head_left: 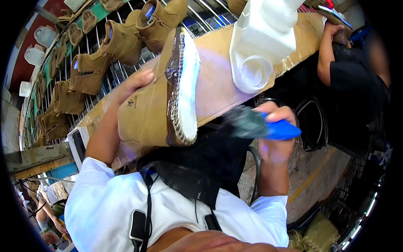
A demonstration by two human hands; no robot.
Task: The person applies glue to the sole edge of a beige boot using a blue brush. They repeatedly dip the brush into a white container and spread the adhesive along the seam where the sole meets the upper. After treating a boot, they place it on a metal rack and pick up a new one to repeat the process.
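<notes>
While the left hand [136, 82] grips a tan ankle boot [140, 111] with a white-coated sole [189, 88], the right hand [277, 117] is closed around a blue-handled brush [283, 130] with blurred, dark bristles [243, 122]. The boot is tipped between the hands, sole toward the right one, apart from the brush. Beyond the right hand, a white plastic container [266, 40] stands on a tan surface [212, 63]; beyond the left, similar boots [121, 38] line a metal rack [210, 10].
</notes>
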